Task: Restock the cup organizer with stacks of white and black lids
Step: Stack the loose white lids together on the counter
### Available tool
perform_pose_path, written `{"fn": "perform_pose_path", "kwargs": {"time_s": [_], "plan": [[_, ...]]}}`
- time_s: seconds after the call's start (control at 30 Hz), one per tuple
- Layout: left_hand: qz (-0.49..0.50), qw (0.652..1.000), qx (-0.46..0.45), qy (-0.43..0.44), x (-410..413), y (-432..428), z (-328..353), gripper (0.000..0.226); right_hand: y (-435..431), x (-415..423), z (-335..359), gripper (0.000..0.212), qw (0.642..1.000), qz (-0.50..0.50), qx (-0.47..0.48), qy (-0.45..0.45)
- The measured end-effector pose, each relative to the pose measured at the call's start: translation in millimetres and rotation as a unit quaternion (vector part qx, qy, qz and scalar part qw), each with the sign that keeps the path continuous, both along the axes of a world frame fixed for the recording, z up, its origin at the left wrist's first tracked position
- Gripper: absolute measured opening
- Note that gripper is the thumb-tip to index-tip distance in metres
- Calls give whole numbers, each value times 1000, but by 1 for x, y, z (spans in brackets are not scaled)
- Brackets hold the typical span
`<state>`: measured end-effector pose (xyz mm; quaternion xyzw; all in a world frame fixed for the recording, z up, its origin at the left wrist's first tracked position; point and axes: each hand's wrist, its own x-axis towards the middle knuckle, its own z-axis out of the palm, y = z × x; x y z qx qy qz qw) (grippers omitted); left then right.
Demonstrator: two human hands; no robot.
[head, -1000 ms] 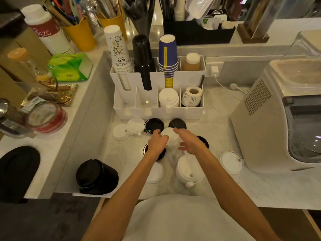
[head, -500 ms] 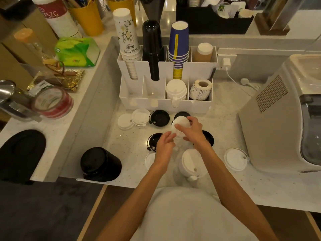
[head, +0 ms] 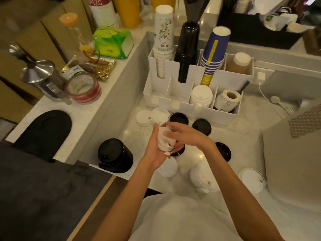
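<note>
- Above the speckled counter [head: 243, 136], in front of the white cup organizer [head: 217, 115]: a short stack of white lids [head: 165, 141], tilted, held clear of the surface by both hands.
- Left hand [head: 154, 150]: curled under and around the stack's left side, palm cupping it.
- Right hand [head: 187, 136]: fingers closed over the stack's top and right side.
- Organizer, front row: 2 left compartments hold no lids; the 3rd holds a stack of white lids [head: 201, 96]; the 4th holds a label roll [head: 227, 100].
- Organizer, back row: floral paper cups [head: 164, 32], black cups [head: 187, 49], blue cups [head: 215, 51], a brown cup stack [head: 238, 63].
- Loose on the counter: 2 white lids [head: 152, 116] just before the organizer's left end, black lids [head: 201, 126] near the hands, another black lid [head: 224, 152] right of the right wrist.
- Nearer the person: a white lid stack [head: 201, 174], a single white lid [head: 251, 180] at right, a tall black lid stack [head: 112, 153] at left.
</note>
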<state>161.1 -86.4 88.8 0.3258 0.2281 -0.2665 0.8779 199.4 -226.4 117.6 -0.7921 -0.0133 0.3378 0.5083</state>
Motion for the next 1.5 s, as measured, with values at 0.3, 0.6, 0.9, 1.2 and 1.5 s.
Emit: {"fn": "perform_pose_path", "kwargs": {"time_s": [0.3, 0.6, 0.9, 1.2, 1.5], "plan": [[151, 979, -64, 120, 5, 35, -25, 53, 100, 113, -35, 77, 914, 184, -318, -172], [174, 970, -76, 150, 0, 44, -23, 60, 136, 140, -92, 80, 785, 329, -452, -267], [156, 982, -14, 109, -2, 39, -28, 64, 50, 85, -8, 95, 989, 33, -89, -110], [28, 997, 73, 16, 11, 7, -18, 82, 11, 19, 1, 94, 983, 45, -170, -45], [31, 999, 24, 30, 11, 19, -22, 73, 21, 3, 7, 82, 987, 65, -123, -81]]}}
